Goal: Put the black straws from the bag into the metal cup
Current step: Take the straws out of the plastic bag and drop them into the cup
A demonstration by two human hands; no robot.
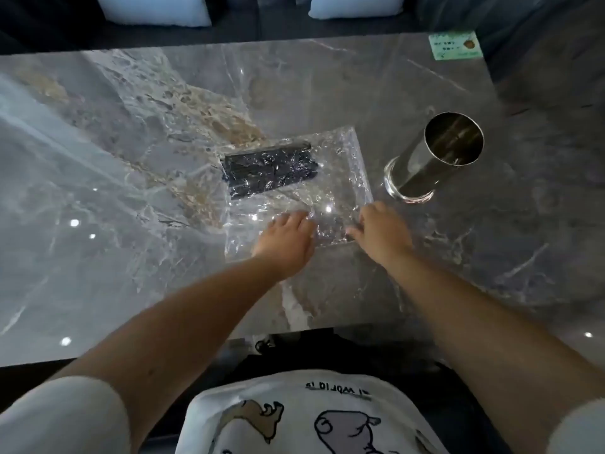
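Both hands, left hand and right hand, rest flat-fingered on the bag's near edge; pinch it open before reaching the straws, cup stays right.

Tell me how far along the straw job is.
Done: nothing; the metal cup looks empty. In hand: the left hand and right hand rest on the near end of the clear bag. Left: all the black straws, still bundled inside.
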